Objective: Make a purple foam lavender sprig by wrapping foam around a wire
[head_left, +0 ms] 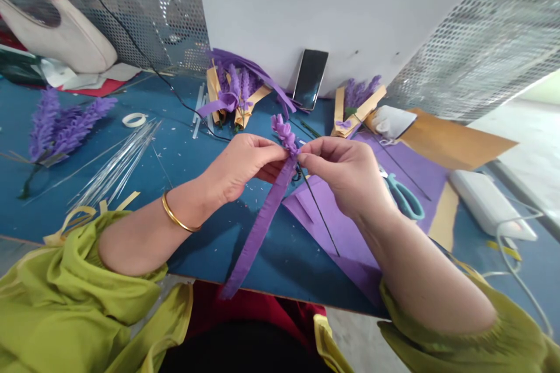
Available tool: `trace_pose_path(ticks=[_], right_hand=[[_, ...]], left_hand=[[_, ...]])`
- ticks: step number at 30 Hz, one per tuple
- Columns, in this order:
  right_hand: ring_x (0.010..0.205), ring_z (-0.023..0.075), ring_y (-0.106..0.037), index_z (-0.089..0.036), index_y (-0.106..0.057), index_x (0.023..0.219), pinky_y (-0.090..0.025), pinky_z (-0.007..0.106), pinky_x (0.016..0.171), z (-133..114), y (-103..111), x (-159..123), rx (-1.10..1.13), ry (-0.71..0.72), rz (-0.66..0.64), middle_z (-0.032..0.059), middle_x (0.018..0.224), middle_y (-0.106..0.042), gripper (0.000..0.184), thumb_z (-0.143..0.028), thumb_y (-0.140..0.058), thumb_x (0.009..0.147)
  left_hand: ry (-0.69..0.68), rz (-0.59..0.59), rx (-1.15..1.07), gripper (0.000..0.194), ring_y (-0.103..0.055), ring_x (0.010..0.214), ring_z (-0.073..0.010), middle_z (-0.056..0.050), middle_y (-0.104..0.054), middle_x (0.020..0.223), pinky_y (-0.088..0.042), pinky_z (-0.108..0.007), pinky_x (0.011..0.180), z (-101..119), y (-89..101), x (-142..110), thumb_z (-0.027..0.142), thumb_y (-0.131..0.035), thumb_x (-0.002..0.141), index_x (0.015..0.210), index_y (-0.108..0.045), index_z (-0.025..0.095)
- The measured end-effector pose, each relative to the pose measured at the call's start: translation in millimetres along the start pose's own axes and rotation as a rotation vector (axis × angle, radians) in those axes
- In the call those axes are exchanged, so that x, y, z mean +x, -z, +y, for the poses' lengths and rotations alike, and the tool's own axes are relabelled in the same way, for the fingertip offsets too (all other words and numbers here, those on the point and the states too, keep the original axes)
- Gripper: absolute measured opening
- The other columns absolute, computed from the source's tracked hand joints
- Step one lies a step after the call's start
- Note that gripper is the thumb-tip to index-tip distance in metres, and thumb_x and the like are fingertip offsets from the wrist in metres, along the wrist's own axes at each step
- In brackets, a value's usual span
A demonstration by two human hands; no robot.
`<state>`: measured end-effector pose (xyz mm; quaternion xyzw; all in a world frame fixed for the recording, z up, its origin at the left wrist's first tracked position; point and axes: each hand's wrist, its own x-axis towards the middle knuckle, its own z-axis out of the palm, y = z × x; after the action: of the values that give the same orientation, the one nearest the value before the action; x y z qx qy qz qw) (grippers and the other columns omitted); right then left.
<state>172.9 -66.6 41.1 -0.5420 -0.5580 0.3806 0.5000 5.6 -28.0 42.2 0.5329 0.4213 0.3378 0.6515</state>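
A purple craft flower [285,133] stands between my hands, its looped petals bunched at the top of a thin dark green stem [321,210]. From the flower's base a long purple strip [262,227] hangs down past the table edge. My left hand [247,166] pinches the strip where it meets the flower. Thumb and forefinger of my right hand [343,172] are closed at the flower's base from the other side. Below my right hand lies a purple sheet [332,227], and teal-handled scissors [405,195] rest beyond the wrist.
Finished purple flowers [70,125] and a bundle of wires [118,163] lie left, near a tape roll [135,120]. Paper-wrapped bouquets [238,93] and a phone [310,78] are at the back. A white power bank [490,204] with a cable sits right.
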Motion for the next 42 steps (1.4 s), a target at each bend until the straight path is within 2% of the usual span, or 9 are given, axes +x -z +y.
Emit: trace_pose_path(ticks=[5, 13, 20, 23, 28, 37, 42], right_hand=[[0.06, 0.0103, -0.051, -0.017, -0.068, 0.071, -0.038, 0.026, 0.055, 3.2, -0.6, -0.6, -0.059, 0.049, 0.006, -0.0012, 0.066, -0.063, 0.005, -0.021, -0.071, 0.072], [0.06, 0.0112, -0.051, -0.018, -0.068, 0.065, -0.038, 0.027, 0.056, 8.6, -3.2, 0.1, 0.034, 0.061, 0.024, -0.0013, 0.062, -0.062, 0.008, -0.02, -0.072, 0.071], [0.068, 0.0139, -0.058, -0.019, -0.076, 0.076, -0.047, 0.03, 0.065, 9.4, 7.8, 8.8, 0.096, 0.02, -0.018, 0.0019, 0.074, -0.069, 0.01, -0.028, -0.076, 0.073], [0.065, 0.012, -0.055, -0.018, -0.074, 0.073, -0.044, 0.028, 0.064, 9.7, 11.2, 11.3, 0.105, 0.002, -0.015, -0.0001, 0.068, -0.066, 0.008, -0.026, -0.077, 0.072], [0.063, 0.0109, -0.053, -0.018, -0.073, 0.069, -0.043, 0.028, 0.064, 10.8, 10.1, 11.0, 0.144, -0.04, -0.088, -0.001, 0.065, -0.064, 0.01, -0.026, -0.08, 0.07], [0.061, 0.0104, -0.05, -0.017, -0.073, 0.069, -0.039, 0.027, 0.061, 11.6, 5.7, 8.8, 0.127, -0.089, -0.097, -0.0009, 0.064, -0.063, 0.008, -0.024, -0.077, 0.07], [0.06, 0.0092, -0.047, -0.016, -0.069, 0.066, -0.036, 0.026, 0.058, 10.8, -0.2, 5.1, 0.1, -0.074, -0.034, -0.0022, 0.062, -0.059, 0.01, -0.023, -0.073, 0.071]], left_hand=[[-0.02, 0.001, 0.002, 0.012, -0.062, 0.061, -0.0129, 0.0, -0.066, 0.063, -0.051, -0.028, 0.066, 1.8, 1.3, -1.3, 0.026, -0.074, 0.071, 0.064, -0.069, 0.018], [-0.075, 0.045, 0.108, 0.012, -0.063, 0.062, -0.0122, -0.001, -0.068, 0.064, -0.051, -0.026, 0.065, 1.4, 2.6, 0.2, 0.026, -0.076, 0.072, 0.066, -0.072, 0.017], [-0.07, 0.021, 0.077, 0.011, -0.064, 0.061, -0.0122, -0.001, -0.07, 0.066, -0.053, -0.026, 0.067, 4.2, 4.2, 1.7, 0.025, -0.073, 0.075, 0.067, -0.073, 0.018], [-0.078, 0.003, 0.081, 0.011, -0.065, 0.063, -0.0122, -0.001, -0.072, 0.068, -0.053, -0.026, 0.067, 5.1, 4.6, 0.8, 0.025, -0.073, 0.076, 0.068, -0.074, 0.017], [-0.099, -0.035, 0.115, 0.012, -0.067, 0.066, -0.0125, -0.002, -0.073, 0.071, -0.054, -0.026, 0.07, 4.9, 7.3, 0.4, 0.027, -0.072, 0.077, 0.069, -0.075, 0.018], [-0.113, -0.024, 0.136, 0.013, -0.065, 0.066, -0.0124, -0.001, -0.072, 0.069, -0.054, -0.027, 0.072, 3.7, 6.4, 0.7, 0.025, -0.071, 0.077, 0.067, -0.074, 0.018], [-0.093, -0.022, 0.116, 0.015, -0.063, 0.067, -0.0122, 0.0, -0.069, 0.068, -0.053, -0.028, 0.072, 3.6, 4.7, -0.9, 0.028, -0.073, 0.076, 0.068, -0.073, 0.017]])
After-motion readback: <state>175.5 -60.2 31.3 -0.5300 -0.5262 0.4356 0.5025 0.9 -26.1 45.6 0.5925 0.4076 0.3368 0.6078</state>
